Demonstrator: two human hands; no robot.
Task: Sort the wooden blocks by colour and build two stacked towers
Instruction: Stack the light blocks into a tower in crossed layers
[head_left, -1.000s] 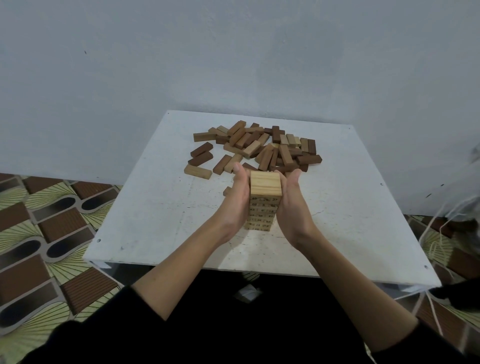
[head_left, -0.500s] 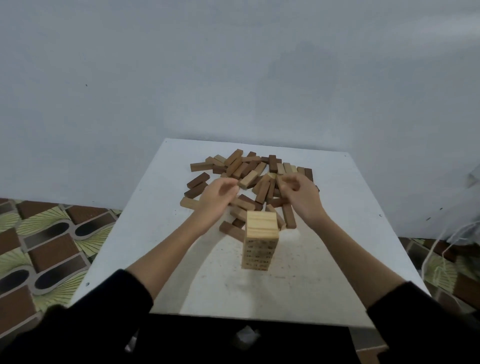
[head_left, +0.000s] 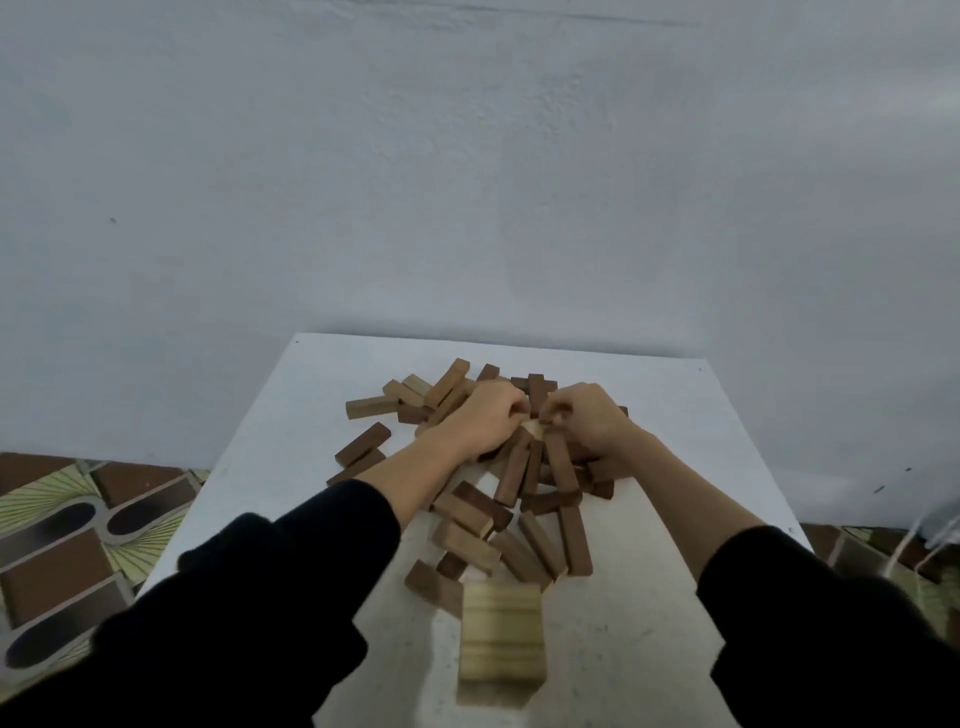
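A tower of light wooden blocks stands near the front of the white table, seen from above and blurred. Behind it lies a loose pile of light and dark brown blocks. Both hands are in the far part of the pile with fingers curled. My left hand and my right hand meet over a light block between them. Which hand holds that block, and whether either grips anything, is hidden by the fingers.
A plain grey wall rises right behind the table. Patterned floor tiles show to the left and right. Single dark blocks lie left of the pile. White cords hang at the right edge.
Both hands let go of the light tower and moved away from me into the pile, where their fingers curled. The camera tilted, so the tower now sits low in view.
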